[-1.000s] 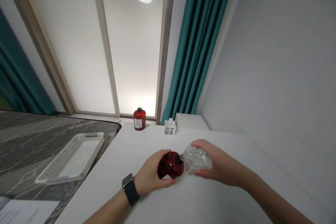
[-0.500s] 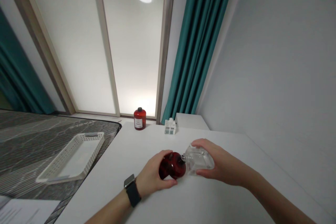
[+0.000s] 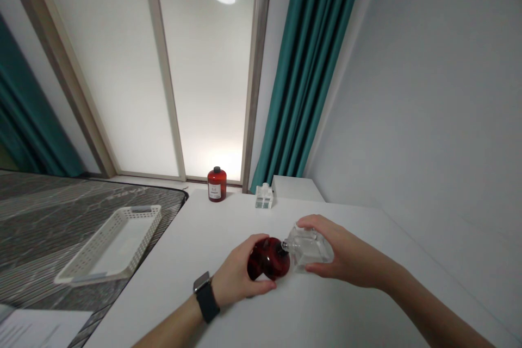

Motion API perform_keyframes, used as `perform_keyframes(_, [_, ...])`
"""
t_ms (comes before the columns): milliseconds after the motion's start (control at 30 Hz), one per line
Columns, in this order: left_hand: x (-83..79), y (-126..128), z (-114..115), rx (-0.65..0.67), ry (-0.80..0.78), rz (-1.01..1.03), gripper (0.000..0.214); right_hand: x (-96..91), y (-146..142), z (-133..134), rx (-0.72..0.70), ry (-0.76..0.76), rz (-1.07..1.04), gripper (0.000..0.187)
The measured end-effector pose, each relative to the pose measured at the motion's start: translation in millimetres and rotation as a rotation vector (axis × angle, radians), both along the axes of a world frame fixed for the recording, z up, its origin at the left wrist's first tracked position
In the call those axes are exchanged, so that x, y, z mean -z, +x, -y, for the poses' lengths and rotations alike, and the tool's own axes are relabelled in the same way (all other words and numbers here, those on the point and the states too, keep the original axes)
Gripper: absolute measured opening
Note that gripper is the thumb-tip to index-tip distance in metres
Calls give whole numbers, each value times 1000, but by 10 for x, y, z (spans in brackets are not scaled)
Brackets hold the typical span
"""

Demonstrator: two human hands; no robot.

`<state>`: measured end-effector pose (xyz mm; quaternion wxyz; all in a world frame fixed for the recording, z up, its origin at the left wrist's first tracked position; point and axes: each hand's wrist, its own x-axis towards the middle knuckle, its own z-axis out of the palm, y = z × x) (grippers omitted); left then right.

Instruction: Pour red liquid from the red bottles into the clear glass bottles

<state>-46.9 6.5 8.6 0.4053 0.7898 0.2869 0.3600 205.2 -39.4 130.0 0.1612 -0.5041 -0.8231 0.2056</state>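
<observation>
Dark red bottle [image 3: 277,258], glossy and see-through, with a rounded body and a black neck, is held above the front part of the white table [image 3: 196,244]. It tilts toward a clear bottle [image 3: 310,250] with flat facets and a narrow neck, which is tipped on its side. The two necks meet or overlap; whether they touch cannot be told.

The left hand [image 3: 236,272] curls partway around the dark red bottle, thumb along its near side. The right hand [image 3: 346,255] spreads thumb and fingers in a wide C, gripping the clear bottle across its base end.

Two more containers stand upright at the far edge: one amber-red bottle [image 3: 217,187] with a black cap and white label, and one small, square-sided clear vessel [image 3: 264,197], just beside one plain white box [image 3: 297,188]. One oblong, perforated white plastic basket [image 3: 142,244] lies on a grey, streaky-patterned surface [image 3: 81,212].
</observation>
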Motion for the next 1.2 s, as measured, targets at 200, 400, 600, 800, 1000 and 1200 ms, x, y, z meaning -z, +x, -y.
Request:
perform_keyframes(200, [5, 11, 9, 10, -30, 18, 77, 19, 15, -8, -12, 15, -7, 60])
perform_keyframes(400, [-29, 10, 15, 16, -41, 31, 75, 24, 19, -8, -22, 33, -12, 58])
perform_keyframes(600, [-40, 8, 15, 16, -43, 23, 75, -18, 4, 0, -26, 15, 5, 58])
perform_keyframes(800, [-43, 12, 16, 18, -62, 27, 74, -44, -10, 5, -27, 15, 12, 58])
perform_keyframes(1000, [-55, 9, 26, 26, -68, 21, 74, -69, -23, 7, -35, 17, 15, 57])
perform_keyframes(1200, [-53, 9, 31, 29, -74, 42, 74, -78, -22, 2, -36, 23, 18, 56])
